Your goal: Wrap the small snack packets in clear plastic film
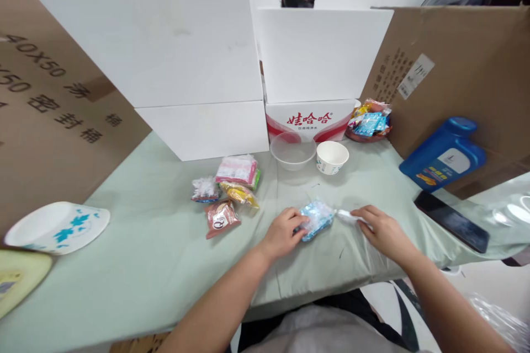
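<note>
My left hand (285, 230) grips the left edge of a blue packet wrapped in shiny clear plastic (317, 219) that lies on the cloth. My right hand (383, 231) is closed on a slim white piece (348, 214) whose tip reaches to the packet's right side; what it is I cannot make out. Left of the packet lies a small cluster: a pink-and-white packet (237, 170), a yellow packet (239, 194), a brown packet (222, 217) and a small packet with crinkled white plastic on top (206, 189).
Behind my hands stand a clear plastic bowl (293, 157) and a white paper bowl (332, 159). White boxes (202, 129) wall the back, cardboard (467, 71) both sides. At right are a blue bottle (445, 154), a phone (451, 222) and a basket of packets (368, 135); a patterned bowl (66, 229) lies left.
</note>
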`<state>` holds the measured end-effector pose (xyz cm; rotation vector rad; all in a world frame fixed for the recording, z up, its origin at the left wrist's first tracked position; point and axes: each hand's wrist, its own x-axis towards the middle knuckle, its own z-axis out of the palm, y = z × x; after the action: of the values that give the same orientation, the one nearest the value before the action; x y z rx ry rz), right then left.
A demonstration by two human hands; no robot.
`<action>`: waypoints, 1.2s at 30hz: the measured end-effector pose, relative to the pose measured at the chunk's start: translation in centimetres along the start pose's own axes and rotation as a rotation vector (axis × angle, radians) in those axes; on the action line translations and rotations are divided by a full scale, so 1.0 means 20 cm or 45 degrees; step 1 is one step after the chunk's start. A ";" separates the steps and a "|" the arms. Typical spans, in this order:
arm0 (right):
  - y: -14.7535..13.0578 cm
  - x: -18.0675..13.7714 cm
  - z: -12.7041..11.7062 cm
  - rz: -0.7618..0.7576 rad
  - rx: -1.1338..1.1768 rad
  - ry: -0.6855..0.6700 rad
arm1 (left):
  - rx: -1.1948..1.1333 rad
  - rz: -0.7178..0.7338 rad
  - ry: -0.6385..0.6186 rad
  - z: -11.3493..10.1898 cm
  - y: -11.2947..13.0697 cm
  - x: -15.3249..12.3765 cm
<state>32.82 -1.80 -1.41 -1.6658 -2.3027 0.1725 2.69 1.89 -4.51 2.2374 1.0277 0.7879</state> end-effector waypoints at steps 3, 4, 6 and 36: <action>0.13 -0.03 0.02 0.142 -0.133 0.146 | -0.107 0.026 0.119 0.00 -0.01 0.00; 0.13 -0.02 0.03 0.158 -0.133 0.221 | -0.172 0.014 0.174 -0.01 -0.01 0.00; 0.06 0.01 0.05 0.117 -0.030 0.346 | -0.310 -0.023 0.283 -0.03 -0.01 0.00; -0.50 0.01 0.02 -0.625 -0.028 -0.487 | 0.264 0.619 0.392 -0.20 0.15 -0.05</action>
<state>23.46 -4.80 0.89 -1.0947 -2.9255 0.3836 0.84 0.38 -0.13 2.6470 0.7221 1.3168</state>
